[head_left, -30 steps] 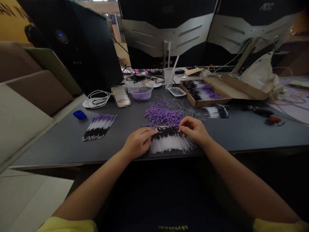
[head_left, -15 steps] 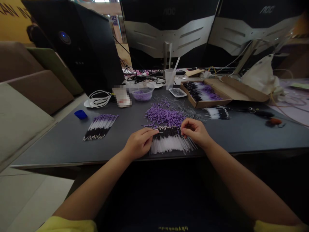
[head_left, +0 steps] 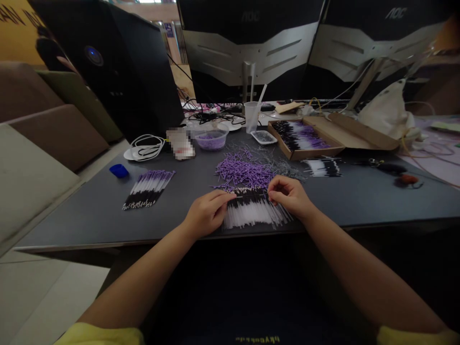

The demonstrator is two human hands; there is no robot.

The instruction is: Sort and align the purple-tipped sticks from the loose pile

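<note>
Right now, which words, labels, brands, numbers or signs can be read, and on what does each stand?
"AOC": back of the right monitor.
"AOC", faint: back of the left monitor.
"AN IN", partly cut off: yellow wall.
Too blurred to read: lettering on the dark cloth.
Too small: distant purple sign.

Past the black computer tower, a person in dark clothes shows more now: a bit of an arm or hand peeks out next to the tower, and a second ago it did not. The right hand is a tiny bit farther from the tower, so its gap from the left hand grows slightly.
</note>
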